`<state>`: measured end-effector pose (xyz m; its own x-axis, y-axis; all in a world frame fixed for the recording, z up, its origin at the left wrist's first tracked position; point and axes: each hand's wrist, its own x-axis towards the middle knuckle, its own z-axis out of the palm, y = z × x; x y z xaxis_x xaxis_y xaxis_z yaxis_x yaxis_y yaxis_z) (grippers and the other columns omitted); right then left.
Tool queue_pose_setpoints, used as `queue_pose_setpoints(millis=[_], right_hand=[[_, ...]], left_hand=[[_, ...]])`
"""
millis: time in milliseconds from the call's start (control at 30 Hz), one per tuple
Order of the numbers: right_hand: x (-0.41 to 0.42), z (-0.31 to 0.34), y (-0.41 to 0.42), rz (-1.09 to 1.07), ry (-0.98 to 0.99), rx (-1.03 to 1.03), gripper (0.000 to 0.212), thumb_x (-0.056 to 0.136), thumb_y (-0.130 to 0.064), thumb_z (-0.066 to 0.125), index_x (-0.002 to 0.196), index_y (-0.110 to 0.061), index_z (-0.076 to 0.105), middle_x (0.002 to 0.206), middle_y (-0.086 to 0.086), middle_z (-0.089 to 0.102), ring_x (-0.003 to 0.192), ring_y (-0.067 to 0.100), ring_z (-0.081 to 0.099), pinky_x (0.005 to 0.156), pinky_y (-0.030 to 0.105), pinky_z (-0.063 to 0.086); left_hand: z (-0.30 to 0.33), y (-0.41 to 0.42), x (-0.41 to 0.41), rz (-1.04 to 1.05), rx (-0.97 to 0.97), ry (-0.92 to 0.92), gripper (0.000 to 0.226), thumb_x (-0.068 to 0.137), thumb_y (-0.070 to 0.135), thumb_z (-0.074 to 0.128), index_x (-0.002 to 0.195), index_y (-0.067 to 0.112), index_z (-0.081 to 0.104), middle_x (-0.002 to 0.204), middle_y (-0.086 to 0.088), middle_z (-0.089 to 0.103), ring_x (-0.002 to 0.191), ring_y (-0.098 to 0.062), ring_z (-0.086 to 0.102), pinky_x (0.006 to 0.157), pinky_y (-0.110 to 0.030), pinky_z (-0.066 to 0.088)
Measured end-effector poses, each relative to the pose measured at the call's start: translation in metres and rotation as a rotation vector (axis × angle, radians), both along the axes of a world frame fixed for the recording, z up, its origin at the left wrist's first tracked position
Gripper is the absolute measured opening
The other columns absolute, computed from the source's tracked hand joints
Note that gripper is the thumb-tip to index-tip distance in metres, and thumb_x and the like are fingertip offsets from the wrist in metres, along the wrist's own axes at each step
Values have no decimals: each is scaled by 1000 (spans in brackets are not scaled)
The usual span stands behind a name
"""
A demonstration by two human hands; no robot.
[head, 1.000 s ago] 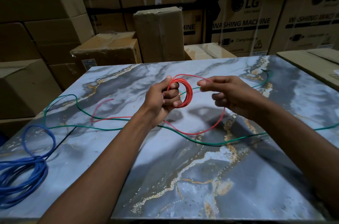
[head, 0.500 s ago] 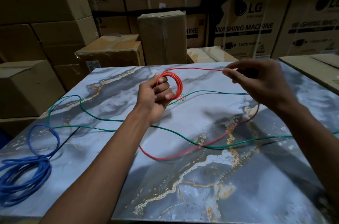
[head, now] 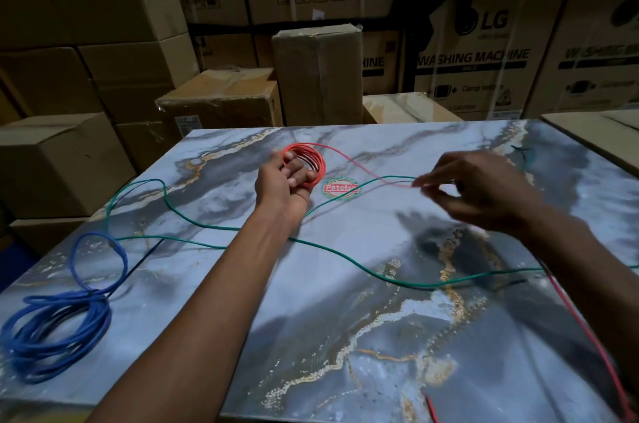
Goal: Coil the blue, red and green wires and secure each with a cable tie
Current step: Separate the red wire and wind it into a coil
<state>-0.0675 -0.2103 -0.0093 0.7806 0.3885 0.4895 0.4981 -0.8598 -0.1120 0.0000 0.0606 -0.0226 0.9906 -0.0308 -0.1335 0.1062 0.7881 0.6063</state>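
Left hand (head: 288,180) raised over the far middle of the marble-patterned table (head: 345,336), forearm reaching in from the near left edge. Its fingers are curled through a small red coil (head: 306,163), several turns stacked together, the loop standing round the fingers and above the tabletop. Right hand (head: 473,190) out to the right at about the same height, somewhat blurred; thumb and fingertips pinch the red wire (head: 363,168) where it runs off the coil in a shallow sag between the two hands. More red wire shows beyond that hand, trailing down along the right side of the table to the near edge. Green wire (head: 345,256) lies loose on the table in long waves, passing under the left forearm, looping near the left edge and running off to the right. Blue wire (head: 58,322) sits at the near left corner in a rough coil with one large loop lying open beside it; whether it is tied I cannot tell. A round red-and-green sticker (head: 340,188) is on the tabletop just beside the left hand. Cardboard boxes (head: 318,73) are stacked behind the table, some printed for washing machines.
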Motion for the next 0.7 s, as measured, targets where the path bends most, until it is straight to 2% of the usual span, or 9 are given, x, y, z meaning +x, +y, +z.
queue_pose_setpoints(millis=[167,233,367,433,500,533,600,667,700], right_hand=[[-15,0,38,99,78,-49,21,83,-29,66,96,-36,81,84,-15,69,61,6,57,55,33,51],[-22,-1,50,126,73,-61,18,84,-33,64,92,-37,80,81,-14,67,64,12,60,54,35,51],[-18,-7,53,78,57,-21,17,91,-44,64,91,-33,78,80,-13,64,64,10,56,56,34,50],[-13,-12,47,-37,64,-40,27,95,-44,52,93,-29,75,85,-9,64,75,17,61,66,37,50],[-10,-18,46,-124,61,-108,38,96,-40,36,107,-28,71,98,-4,69,94,24,63,81,40,48],[-10,-20,48,-116,67,-30,43,95,-38,32,116,-29,69,101,-4,71,96,22,63,83,39,47],[-11,-21,57,-37,208,452,44,97,-41,34,122,-27,66,93,-3,76,84,14,67,78,32,50],[-11,-19,68,34,375,899,38,99,-48,45,117,-23,67,77,1,74,70,14,68,69,28,51],[-10,-17,71,57,410,1023,32,100,-45,52,111,-20,69,69,-1,70,62,14,63,62,28,49]], left_hand=[[-6,-2,4,83,127,-16,35,108,31,38,78,14,47,44,7,36,35,-6,29,53,-23,37],[-6,-3,2,81,148,-20,34,108,29,39,78,14,47,45,6,36,36,-6,29,52,-23,38],[-4,-7,-2,25,213,-58,35,107,32,40,79,14,49,46,7,33,36,-5,26,47,-20,41],[-4,-11,-2,49,360,-120,35,108,33,40,78,14,47,43,9,32,34,-4,25,48,-22,37],[-6,-17,-4,86,551,-202,36,107,33,40,77,15,46,43,11,32,35,-4,26,50,-24,32],[-7,-20,-7,90,655,-246,37,107,35,40,77,15,47,43,12,33,37,-4,28,50,-24,32],[-10,-26,-14,80,843,-337,38,107,36,38,76,16,47,44,12,35,41,-4,32,49,-22,33],[-13,-28,-18,72,976,-428,40,108,35,38,73,17,45,44,11,36,42,-4,33,49,-24,32],[-15,-28,-19,69,1043,-469,41,108,34,38,71,17,45,44,11,37,43,-5,33,49,-26,31]])
